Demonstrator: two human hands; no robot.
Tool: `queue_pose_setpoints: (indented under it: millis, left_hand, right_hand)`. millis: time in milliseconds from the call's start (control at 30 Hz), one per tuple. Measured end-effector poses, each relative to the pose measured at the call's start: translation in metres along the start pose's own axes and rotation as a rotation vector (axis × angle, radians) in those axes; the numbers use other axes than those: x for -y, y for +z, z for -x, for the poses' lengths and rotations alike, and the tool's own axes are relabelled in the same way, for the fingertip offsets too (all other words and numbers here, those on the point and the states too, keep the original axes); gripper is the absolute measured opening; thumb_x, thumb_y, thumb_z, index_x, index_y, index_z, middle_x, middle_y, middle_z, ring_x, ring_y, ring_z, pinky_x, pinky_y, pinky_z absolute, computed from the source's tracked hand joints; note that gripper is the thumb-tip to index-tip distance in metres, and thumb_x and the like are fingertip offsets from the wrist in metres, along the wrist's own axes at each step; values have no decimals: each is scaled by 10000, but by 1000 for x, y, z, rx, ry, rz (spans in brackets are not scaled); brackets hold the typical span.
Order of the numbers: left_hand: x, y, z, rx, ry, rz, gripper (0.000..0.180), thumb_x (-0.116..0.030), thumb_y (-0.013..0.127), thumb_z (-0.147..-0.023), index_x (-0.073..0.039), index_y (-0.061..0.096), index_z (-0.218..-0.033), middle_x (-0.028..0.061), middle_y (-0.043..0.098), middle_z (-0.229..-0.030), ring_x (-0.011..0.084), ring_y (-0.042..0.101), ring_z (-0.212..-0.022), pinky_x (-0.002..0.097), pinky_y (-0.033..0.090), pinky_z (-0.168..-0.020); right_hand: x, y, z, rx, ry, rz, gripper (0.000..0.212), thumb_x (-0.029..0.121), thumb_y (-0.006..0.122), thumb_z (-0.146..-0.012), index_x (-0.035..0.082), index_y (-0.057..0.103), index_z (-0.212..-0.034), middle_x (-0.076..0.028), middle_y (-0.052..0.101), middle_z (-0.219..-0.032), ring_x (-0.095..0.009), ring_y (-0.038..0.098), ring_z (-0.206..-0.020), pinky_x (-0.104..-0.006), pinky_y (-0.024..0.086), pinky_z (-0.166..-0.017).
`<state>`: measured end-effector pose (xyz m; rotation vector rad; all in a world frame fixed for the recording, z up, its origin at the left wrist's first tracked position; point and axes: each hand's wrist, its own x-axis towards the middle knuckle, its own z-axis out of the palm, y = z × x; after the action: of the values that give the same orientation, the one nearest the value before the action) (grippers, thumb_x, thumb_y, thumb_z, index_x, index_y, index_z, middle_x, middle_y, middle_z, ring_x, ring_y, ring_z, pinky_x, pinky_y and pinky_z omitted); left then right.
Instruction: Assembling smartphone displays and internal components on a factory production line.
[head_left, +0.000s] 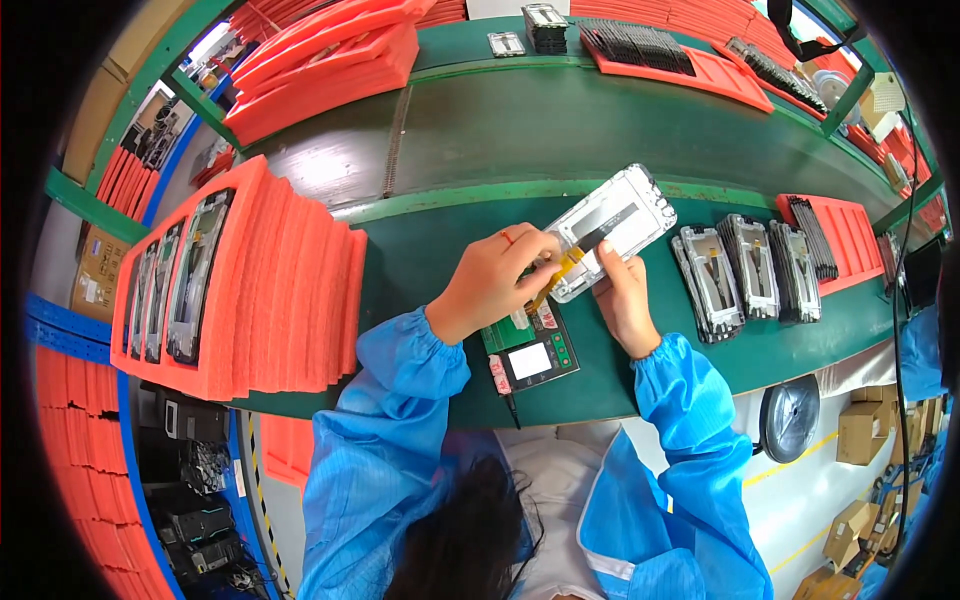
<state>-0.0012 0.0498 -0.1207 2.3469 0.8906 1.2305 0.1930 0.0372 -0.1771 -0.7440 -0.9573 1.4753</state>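
Note:
A phone screen frame (632, 215), silvery with a dark strip down its middle, is held tilted above the bench. My right hand (625, 298) grips its lower right edge, thumb on top. At its lower left end my left hand (497, 275) pinches a yellow-orange flex cable (566, 266) with closed fingers; a ring shows on one finger. Below the hands lies a small black tester (532, 358) with a white display and green buttons. A green circuit board (505, 336) sits at its upper left, partly hidden by my left hand.
Tall red foam trays (290, 290) stand at the left, the outer one holding several screen frames (200, 275). At the right are stacks of frames (712, 285) and another red tray (850, 240). Behind runs a dark conveyor belt (500, 130); more red trays (330, 70) rise beyond it.

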Motion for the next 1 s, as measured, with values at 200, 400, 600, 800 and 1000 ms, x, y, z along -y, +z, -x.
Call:
queue_pose_setpoints:
  millis: [200, 400, 600, 800, 1000]
  left_hand:
    - [-4, -4, -11, 26, 164, -198, 176, -57, 734, -733, -83, 629, -872, 40, 621, -857, 220, 614, -724, 299, 485, -604]
    - [-9, -5, -7, 83, 242, -255, 177, -79, 741, -710, -103, 640, -853, 5, 611, -855, 221, 605, -719, 312, 491, -615]
    - [-12, 1, -7, 163, 310, -322, 184, -32, 722, -721, -74, 644, -881, 41, 588, -864, 223, 605, -738, 324, 501, -626]
    - [-13, 8, -7, 159, 319, -278, 215, -8, 724, -723, -49, 640, -917, 75, 582, -867, 239, 613, -769, 339, 519, -658]
    - [-15, 7, -4, 137, 296, -299, 244, -14, 737, -723, -44, 639, -944, 72, 590, -870, 252, 620, -795, 349, 529, -688]
  right_hand:
    - [16, 23, 9, -53, 30, -225, 208, 116, 600, -935, -34, 644, -1073, -102, 684, -1004, -150, 658, -883, -276, 527, -764]
    - [2, 18, 5, -58, 0, -133, 181, 84, 623, -913, -37, 658, -1043, -84, 689, -972, -116, 642, -848, -260, 516, -717]
    - [1, 12, 8, -86, -90, 6, 168, 106, 628, -909, -26, 678, -1001, -53, 693, -922, -76, 615, -810, -247, 495, -684]
    - [3, 2, 7, -44, -87, 14, 187, 107, 621, -910, -23, 664, -1037, -48, 689, -950, -87, 617, -833, -256, 494, -725]
    - [2, 8, 7, -11, -58, -10, 241, 99, 627, -910, -35, 632, -1111, -66, 681, -1024, -109, 626, -893, -272, 500, -790]
